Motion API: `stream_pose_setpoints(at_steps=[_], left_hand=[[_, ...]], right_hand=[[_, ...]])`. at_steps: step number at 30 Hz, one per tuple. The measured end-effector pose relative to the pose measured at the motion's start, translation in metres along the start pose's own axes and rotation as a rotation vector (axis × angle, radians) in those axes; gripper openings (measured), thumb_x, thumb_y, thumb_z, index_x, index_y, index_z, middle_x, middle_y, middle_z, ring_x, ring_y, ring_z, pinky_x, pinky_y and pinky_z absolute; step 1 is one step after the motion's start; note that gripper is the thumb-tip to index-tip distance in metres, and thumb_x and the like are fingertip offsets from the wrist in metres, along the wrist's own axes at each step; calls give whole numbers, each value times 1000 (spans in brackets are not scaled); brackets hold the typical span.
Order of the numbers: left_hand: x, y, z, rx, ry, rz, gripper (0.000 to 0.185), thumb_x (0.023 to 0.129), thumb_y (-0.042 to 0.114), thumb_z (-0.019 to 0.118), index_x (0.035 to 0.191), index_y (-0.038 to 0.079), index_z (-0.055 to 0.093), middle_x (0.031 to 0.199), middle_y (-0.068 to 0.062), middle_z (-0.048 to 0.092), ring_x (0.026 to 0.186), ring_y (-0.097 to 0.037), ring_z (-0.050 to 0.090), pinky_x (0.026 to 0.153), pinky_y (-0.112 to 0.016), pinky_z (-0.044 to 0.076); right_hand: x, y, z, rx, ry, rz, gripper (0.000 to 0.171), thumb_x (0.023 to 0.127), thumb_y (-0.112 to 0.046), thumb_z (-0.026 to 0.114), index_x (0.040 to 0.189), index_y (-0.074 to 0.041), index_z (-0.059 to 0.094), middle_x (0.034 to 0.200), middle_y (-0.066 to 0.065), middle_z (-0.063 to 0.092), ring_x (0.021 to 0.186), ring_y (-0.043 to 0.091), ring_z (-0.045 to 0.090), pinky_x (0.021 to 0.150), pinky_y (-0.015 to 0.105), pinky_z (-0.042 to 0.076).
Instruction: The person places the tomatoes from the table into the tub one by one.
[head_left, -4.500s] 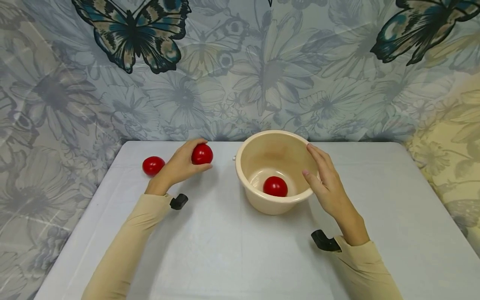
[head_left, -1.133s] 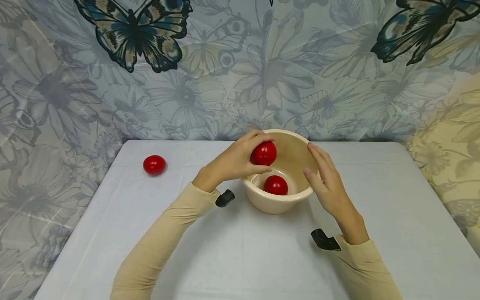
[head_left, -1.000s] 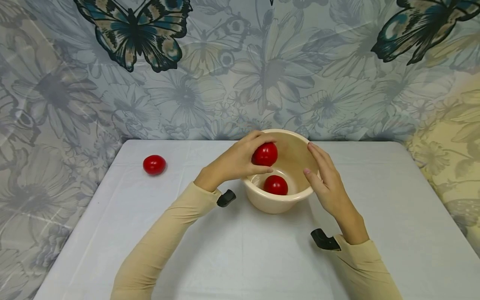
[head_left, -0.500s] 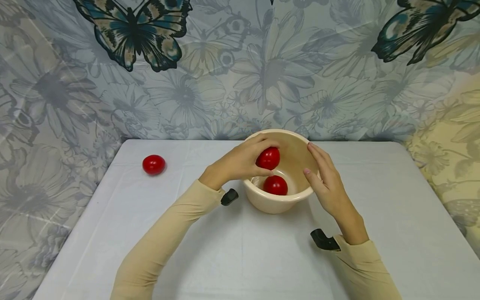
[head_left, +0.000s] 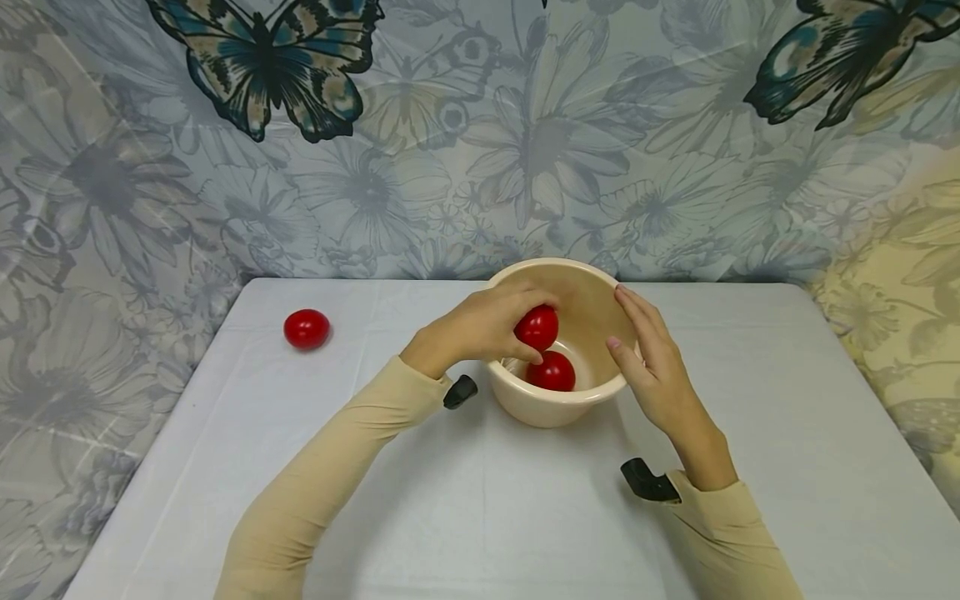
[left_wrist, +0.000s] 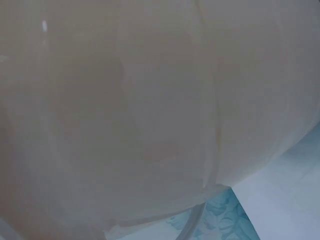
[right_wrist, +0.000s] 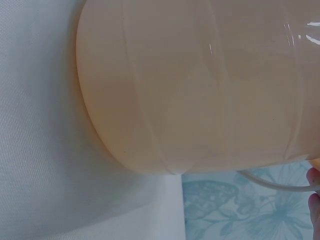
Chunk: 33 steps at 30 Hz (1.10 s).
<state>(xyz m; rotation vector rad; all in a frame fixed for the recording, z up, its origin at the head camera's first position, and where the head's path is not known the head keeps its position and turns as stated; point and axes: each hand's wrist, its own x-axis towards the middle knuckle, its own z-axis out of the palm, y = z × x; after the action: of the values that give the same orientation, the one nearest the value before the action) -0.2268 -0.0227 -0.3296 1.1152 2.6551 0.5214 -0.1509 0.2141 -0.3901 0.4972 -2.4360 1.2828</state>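
In the head view, my left hand (head_left: 487, 323) reaches over the near-left rim of a cream plastic bucket (head_left: 551, 410). Fingers and thumb grip a red tomato (head_left: 537, 327) inside it, just above a second tomato (head_left: 551, 372) lying on the bottom. Whether the two touch is hard to tell. My right hand (head_left: 656, 367) rests on the bucket's right rim with fairly straight fingers and the thumb over the edge. The bucket's outer wall (left_wrist: 150, 110) fills most of the left wrist view. Two fingertips (right_wrist: 314, 187) show at the right wrist view's edge.
A third tomato (head_left: 307, 329) lies at the back left of the white-covered table (head_left: 480, 517). Behind the table hangs a flowered cloth (head_left: 420, 200) with butterflies. The bucket's thin handle (right_wrist: 275, 185) hangs along its far side in the right wrist view.
My left hand took its tomato from the table's left part over to the bucket, then lowered it inside toward the other tomato. My right hand has stayed on the rim.
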Motion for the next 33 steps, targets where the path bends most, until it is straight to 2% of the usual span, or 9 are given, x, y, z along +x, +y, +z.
stream_pose_setpoints(at_steps=[6, 14, 19, 25, 33], left_hand=[[1, 1, 1, 43, -19, -18, 70, 81, 36, 82, 142, 21, 51, 148, 6, 49, 137, -14, 44, 109, -36, 45], [1, 2, 3, 97, -56, -48, 69, 79, 35, 84, 140, 22, 54, 143, 8, 55, 127, -14, 53, 103, -34, 48], [4, 5, 3, 122, -83, -67, 69, 79, 35, 84, 140, 21, 55, 141, 8, 57, 126, -14, 54, 105, -36, 47], [5, 8, 2, 170, -109, -91, 61, 83, 33, 80, 139, 19, 58, 141, 5, 59, 133, -16, 51, 110, -38, 43], [4, 6, 4, 146, -60, -79, 56, 87, 36, 76, 138, 20, 59, 146, 2, 54, 140, -17, 46, 113, -40, 41]], right_hand=[[0, 0, 1, -3, 4, -2, 60, 97, -6, 54, 154, -10, 36, 157, 11, 36, 146, 30, 32, 116, 15, 21], [1, 1, 2, -13, 4, -7, 59, 97, -5, 54, 153, -9, 36, 157, 13, 36, 146, 32, 32, 116, 15, 20], [1, 0, 1, -11, 6, -2, 59, 97, -6, 54, 153, -9, 36, 157, 12, 36, 146, 31, 32, 116, 16, 20], [1, -1, 1, 1, 1, 1, 59, 97, -6, 54, 153, -9, 36, 157, 11, 35, 146, 30, 32, 117, 16, 21], [1, -1, 1, 5, -7, 17, 59, 97, -8, 53, 154, -9, 35, 158, 11, 34, 147, 31, 31, 119, 26, 23]])
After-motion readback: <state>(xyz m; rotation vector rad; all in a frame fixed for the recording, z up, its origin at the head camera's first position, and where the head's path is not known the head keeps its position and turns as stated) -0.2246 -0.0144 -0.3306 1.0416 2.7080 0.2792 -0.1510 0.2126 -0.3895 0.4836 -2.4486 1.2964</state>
